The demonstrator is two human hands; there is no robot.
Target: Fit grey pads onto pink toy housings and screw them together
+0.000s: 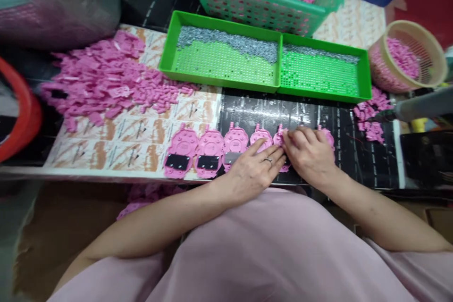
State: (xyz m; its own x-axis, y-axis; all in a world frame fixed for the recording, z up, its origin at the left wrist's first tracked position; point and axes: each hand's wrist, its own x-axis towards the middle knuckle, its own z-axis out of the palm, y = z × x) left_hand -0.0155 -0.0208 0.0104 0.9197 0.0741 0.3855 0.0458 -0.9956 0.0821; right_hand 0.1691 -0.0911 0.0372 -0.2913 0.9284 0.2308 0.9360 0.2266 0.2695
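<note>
A row of several pink plastic shells (211, 152) lies along the near edge of the table, some with dark rectangular inserts. My left hand (252, 170), with a ring on one finger, rests flat over one shell in the row, fingers stretched out. My right hand (308, 153) sits just right of it, fingers curled down onto a pink shell (279, 138) between the two hands. Another pink shell (329, 136) peeks out beyond my right hand. What my right fingers pinch is hidden.
A heap of small pink parts (106, 80) covers the left of the table. Two green trays (219, 56) with grey screws stand behind the row. A green basket (262, 4) of pink shells sits further back, a beige basket (406, 56) at right, a red tub (21, 113) at left.
</note>
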